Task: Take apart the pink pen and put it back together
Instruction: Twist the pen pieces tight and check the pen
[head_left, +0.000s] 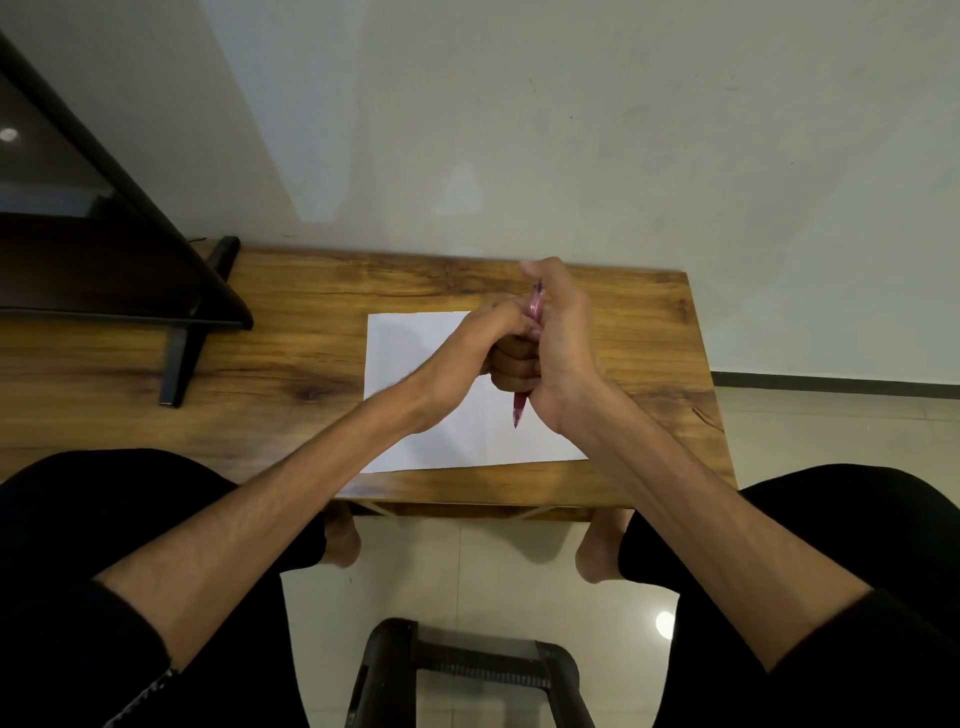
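both hands on the pink pen above the paper

gripping the pink pen (521, 409) in a closed fist, the right hand (558, 353) holds it roughly upright over the white sheet of paper (415, 343) — the fingers are curled tightly round the barrel, and the thumb stands up past the pen's far end. the pen's pointed tip sticks out below the fist, toward the person, just above the paper; its other end, with a dark clip part, shows above the fingers. the left hand (470, 358) comes in from the side, its fingertips pinching the upper part of the pen beside the right hand's knuckles, so the two hands touch. whether the pen's parts are joined or loosened inside the grip cannot be told.

the paper lies flat on a wooden table (291, 332) with strong grain; no writing can be read on the sheet, and no brand or label shows on the pen. at the table's left end stands a dark monitor (78, 218) on a black foot. both forearms are bare — black sleeves are pushed up to the elbows. a black stool (467, 665) sits on the pale tiled floor below.
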